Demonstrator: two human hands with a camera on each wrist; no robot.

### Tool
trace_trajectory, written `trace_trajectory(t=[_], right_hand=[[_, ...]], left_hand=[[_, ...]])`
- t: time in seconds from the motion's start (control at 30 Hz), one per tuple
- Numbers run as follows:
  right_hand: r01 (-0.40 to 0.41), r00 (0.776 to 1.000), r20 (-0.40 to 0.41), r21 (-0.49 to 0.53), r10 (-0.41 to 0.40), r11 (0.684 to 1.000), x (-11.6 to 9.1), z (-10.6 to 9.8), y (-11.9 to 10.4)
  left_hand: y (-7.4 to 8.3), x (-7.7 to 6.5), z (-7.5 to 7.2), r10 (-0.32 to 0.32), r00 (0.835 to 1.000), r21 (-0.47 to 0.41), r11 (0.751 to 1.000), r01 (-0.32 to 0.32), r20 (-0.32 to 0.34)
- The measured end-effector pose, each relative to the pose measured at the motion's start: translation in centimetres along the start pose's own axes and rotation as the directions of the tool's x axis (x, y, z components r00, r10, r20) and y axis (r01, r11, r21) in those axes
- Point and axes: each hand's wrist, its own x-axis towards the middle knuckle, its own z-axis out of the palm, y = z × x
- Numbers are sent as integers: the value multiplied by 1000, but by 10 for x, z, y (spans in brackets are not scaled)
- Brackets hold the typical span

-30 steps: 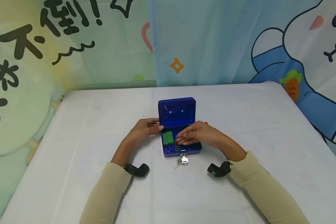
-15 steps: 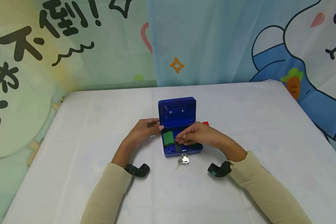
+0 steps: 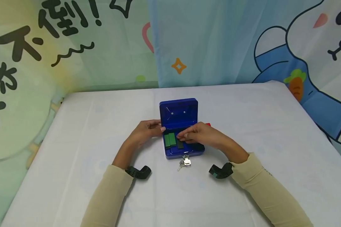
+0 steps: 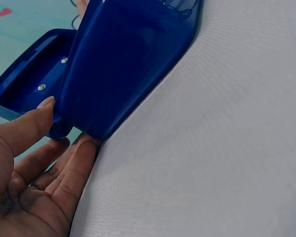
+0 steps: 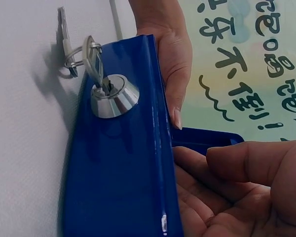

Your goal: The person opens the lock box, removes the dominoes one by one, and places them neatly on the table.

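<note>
Two green blocks (image 3: pixel 172 139) lie side by side inside the open blue box (image 3: pixel 173 154); they look light and stiff, best pinched by their long sides. The left hand (image 3: pixel 147 129) grips the box's back left corner (slick-looking, so the rim should hold best). The right hand (image 3: pixel 203 135) reaches inside, fingers bent; I cannot tell whether they pinch anything.

Both arms reach forward, tan sleeves (image 3: pixel 275 190) ending short of bare wrists. Left wrist (image 3: pixel 127 150) angled inward; left grip (image 3: pixel 147 130) relaxed, fingers lightly bent, thumb spread away below them. Right wrist (image 3: pixel 230 148) mirrors inward slant; right grip (image 3: pixel 197 135) back upward, thumb beside index finger, pinch or none unclear.
</note>
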Motion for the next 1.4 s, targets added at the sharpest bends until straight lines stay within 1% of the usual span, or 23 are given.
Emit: trace_trajectory(t=[0.1, 0.17, 0.2, 0.3, 0.4, 0.47, 0.57, 0.7, 0.93, 1.0, 1.1, 1.2, 1.4], right_hand=[[25, 1000, -14, -68, -26, 997, -1, 0, 0], [36, 999, -36, -94, -39, 995, -1, -1, 0], [37, 998, -51, -92, -42, 995, -2, -1, 0], [33, 996, -84, -64, -38, 997, -2, -3, -2], [-1, 997, -82, -10, 0, 1000, -2, -6, -3], [-23, 997, -71, 3, 23, 1000, -2, -7, -3], [-33, 998, -52, -9, 33, 999, -1, -6, -2], [-26, 999, -41, -47, 25, 999, 2, -2, -2], [-43, 997, -69, -54, 39, 998, 6, 4, -4], [-48, 996, -82, -77, 42, 996, 7, 4, -4], [-46, 995, -89, -145, 34, 988, 9, 6, -4], [-43, 996, -87, -218, 25, 975, 10, 7, -4], [-74, 996, -68, -325, 55, 943, 11, 9, -6]], left_hand=[[-1, -1, 0, 15, 1000, -2, 1000, -15, -6], [-7, 3, 0, 19, 1000, -11, 1000, -19, -7], [-12, 7, 0, 21, 1000, -13, 1000, -21, -9], [-12, 7, 0, 25, 1000, -13, 1000, -25, -8], [-11, 6, -1, 23, 1000, -7, 1000, -23, -13], [-10, 6, -1, 21, 1000, -7, 1000, -22, -12], [-9, 5, -2, 20, 1000, -1, 1000, -20, -12], [-9, 6, -2, 21, 1000, -1, 1000, -21, -8], [-10, 6, -2, 30, 1000, -15, 999, -30, 1], [-10, 6, -2, 35, 999, -20, 999, -35, 1], [-10, 6, -2, 37, 999, -23, 999, -37, 0], [-11, 6, -2, 34, 999, -26, 999, -34, 2], [-12, 7, -2, 28, 1000, -32, 999, -28, 11]])
